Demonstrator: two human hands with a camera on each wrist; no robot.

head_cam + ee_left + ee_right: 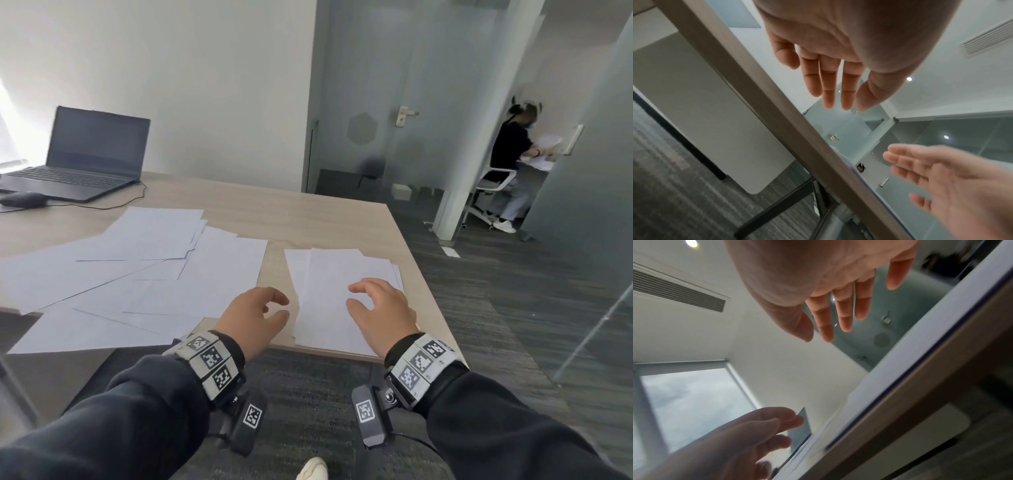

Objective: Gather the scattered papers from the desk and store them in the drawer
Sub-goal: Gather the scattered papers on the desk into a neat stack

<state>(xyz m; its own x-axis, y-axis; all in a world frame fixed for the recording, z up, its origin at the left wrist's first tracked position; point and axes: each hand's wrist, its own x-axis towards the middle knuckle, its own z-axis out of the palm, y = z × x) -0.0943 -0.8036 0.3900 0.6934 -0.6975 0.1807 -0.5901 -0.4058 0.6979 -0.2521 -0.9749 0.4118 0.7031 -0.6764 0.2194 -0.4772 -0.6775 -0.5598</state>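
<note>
White sheets lie scattered over the wooden desk (pixel 308 212). A wide overlapping spread of papers (pixel 144 270) covers its left and middle. A smaller stack of papers (pixel 339 274) sits by the desk's right front corner; its edge (pixel 906 369) shows in the right wrist view. My right hand (pixel 380 308) hovers over the near end of that stack, fingers relaxed and empty. My left hand (pixel 257 315) hangs above the front edge between the two groups, fingers loosely bent, holding nothing. Both hands (pixel 838 73) (pixel 838 305) are clear of the paper in the wrist views. No drawer is visible.
An open dark laptop (pixel 85 154) with a mouse (pixel 22 199) and cable sits at the desk's far left. Grey carpet (pixel 496 325) lies right of the desk. A person (pixel 510 161) sits beyond a frosted glass partition (pixel 394 102) at the back right.
</note>
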